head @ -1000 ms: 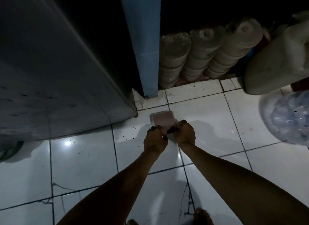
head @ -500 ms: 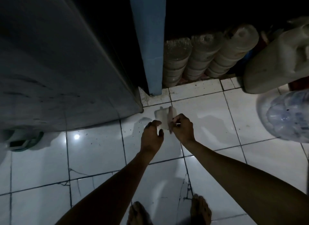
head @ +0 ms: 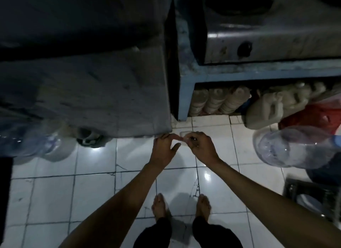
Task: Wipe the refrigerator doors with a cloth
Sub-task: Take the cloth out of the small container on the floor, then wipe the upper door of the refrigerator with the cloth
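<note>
The dark grey refrigerator (head: 88, 89) fills the upper left, its lower door marked with smudges. Just off its bottom right corner I hold a small pale cloth (head: 183, 134) in front of me. My right hand (head: 202, 146) pinches the cloth by its near edge. My left hand (head: 164, 147) is beside it with the fingers spread, its fingertips touching the cloth's left edge; whether it grips is unclear. Most of the cloth is hidden behind my fingers.
A blue counter leg (head: 184, 98) stands right of the fridge, with stacked pale containers (head: 215, 102) and a jerrycan (head: 265, 109) beneath. Clear water jugs lie at right (head: 293, 148) and left (head: 36, 142). A dark crate (head: 313, 198) sits lower right. My bare feet (head: 180, 205) are on white tiles.
The view has pulled back and up, showing more of the fridge door, the counter and my feet. My hands rose with the cloth, and my left hand loosened from it.
</note>
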